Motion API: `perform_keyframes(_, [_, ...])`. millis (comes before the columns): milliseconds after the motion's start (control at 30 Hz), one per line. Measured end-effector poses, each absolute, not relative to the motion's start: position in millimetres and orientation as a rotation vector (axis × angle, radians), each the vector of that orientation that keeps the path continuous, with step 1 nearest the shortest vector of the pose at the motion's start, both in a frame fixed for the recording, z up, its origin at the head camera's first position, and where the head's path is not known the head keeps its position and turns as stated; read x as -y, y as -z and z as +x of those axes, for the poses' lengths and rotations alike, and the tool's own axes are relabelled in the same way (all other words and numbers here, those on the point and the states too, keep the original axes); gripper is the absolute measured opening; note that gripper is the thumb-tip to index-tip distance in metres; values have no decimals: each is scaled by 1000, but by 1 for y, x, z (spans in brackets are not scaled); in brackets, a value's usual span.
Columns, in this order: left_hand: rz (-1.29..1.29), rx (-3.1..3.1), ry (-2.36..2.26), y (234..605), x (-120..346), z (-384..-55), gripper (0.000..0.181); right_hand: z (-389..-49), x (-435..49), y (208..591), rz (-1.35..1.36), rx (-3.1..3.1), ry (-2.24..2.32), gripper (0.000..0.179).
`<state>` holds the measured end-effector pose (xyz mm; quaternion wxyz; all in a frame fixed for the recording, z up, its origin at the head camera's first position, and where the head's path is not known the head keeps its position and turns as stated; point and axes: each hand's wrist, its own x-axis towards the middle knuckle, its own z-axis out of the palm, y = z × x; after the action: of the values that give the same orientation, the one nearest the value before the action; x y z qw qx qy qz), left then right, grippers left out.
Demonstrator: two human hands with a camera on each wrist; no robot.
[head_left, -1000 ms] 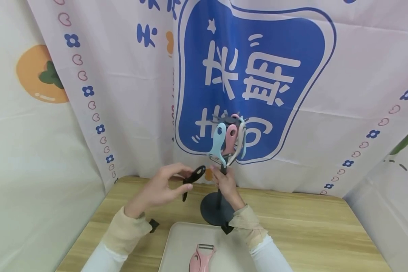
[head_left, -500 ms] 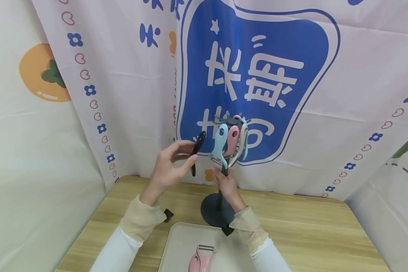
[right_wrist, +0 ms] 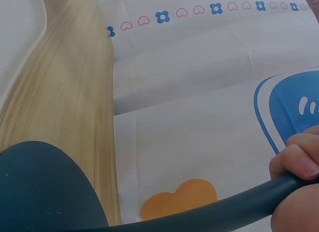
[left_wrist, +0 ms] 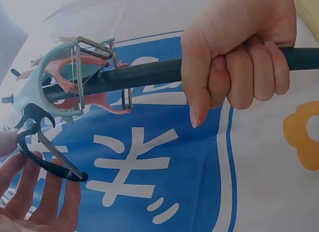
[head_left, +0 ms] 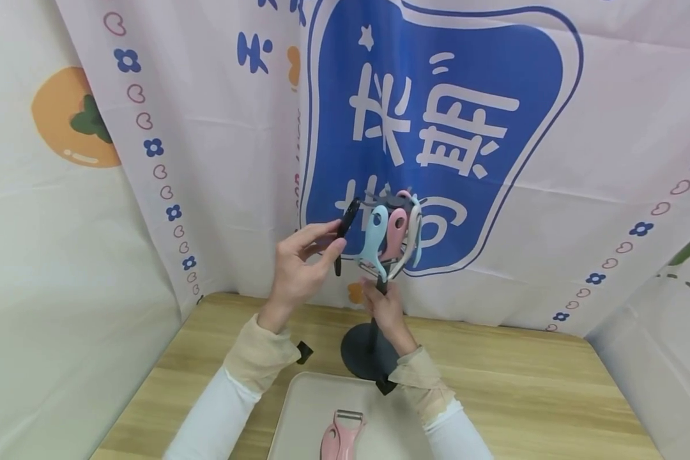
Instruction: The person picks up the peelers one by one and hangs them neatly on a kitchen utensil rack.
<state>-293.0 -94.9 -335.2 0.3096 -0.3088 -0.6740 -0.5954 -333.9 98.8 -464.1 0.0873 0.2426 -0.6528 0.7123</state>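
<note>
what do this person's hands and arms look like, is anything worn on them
The left hand and right hand are bare, without gloves. The sleeves are whitish, with creased beige wraps at their ends; a small black piece sticks out beside each wrap.

Wood-grain table [head_left: 512, 377], white printed curtain [head_left: 241, 172] behind

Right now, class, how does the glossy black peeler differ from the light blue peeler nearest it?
The glossy black peeler is held in the left grip; the light blue peeler hangs on the dark upright stand. In the head view, the black one shows nearly edge-on, the blue one its broad face. Both are peelers with a metal blade.
</note>
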Motion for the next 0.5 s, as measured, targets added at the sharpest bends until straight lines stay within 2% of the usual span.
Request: perform_keyframes(500, [-850, 1731, 1555, 332, 92, -299, 34, -334, -99, 462, 735, 1914, -2126, 56])
